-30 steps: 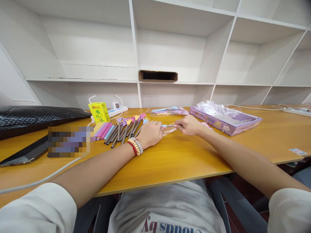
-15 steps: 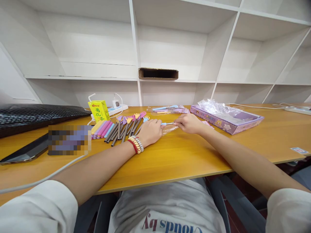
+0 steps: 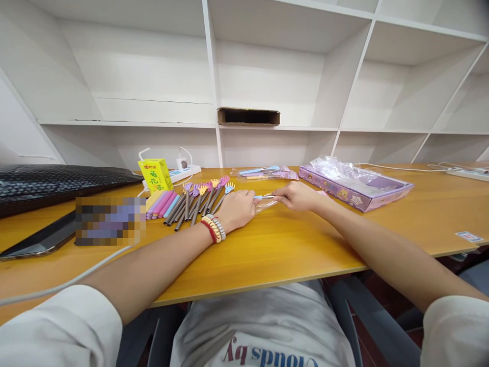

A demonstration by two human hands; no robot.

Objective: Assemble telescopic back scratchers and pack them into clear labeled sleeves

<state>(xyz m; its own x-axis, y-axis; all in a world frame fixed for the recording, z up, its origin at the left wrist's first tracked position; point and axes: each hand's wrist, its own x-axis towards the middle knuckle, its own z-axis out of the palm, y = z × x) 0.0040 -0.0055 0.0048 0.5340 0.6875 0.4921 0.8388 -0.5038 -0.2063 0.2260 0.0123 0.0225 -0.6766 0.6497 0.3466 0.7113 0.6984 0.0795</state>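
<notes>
My left hand [image 3: 240,208] is closed around a light blue-handled back scratcher [image 3: 263,197], low over the table. Its thin metal rod runs to the right, where my right hand [image 3: 297,196] pinches the far end; that end is hidden in my fingers. Beneath it lies a clear plastic wrapper [image 3: 266,206]. Left of my left hand, several hand-shaped scratcher heads on dark metal tubes [image 3: 195,206] are spread out. Beside them is a pile of pink, purple, yellow and blue handles [image 3: 162,202].
A purple box [image 3: 355,196] with crumpled clear plastic sits at right. Packaged blue and pink items [image 3: 263,172] lie behind my hands. At left are a yellow drink carton [image 3: 156,175], a power strip [image 3: 186,173], a phone [image 3: 42,235] and a white cable [image 3: 76,279]. White shelves [image 3: 271,76] rise behind.
My right hand has moved very slightly left, toward my left hand, and less of the metal rod shows between them. Everything else stays in place.
</notes>
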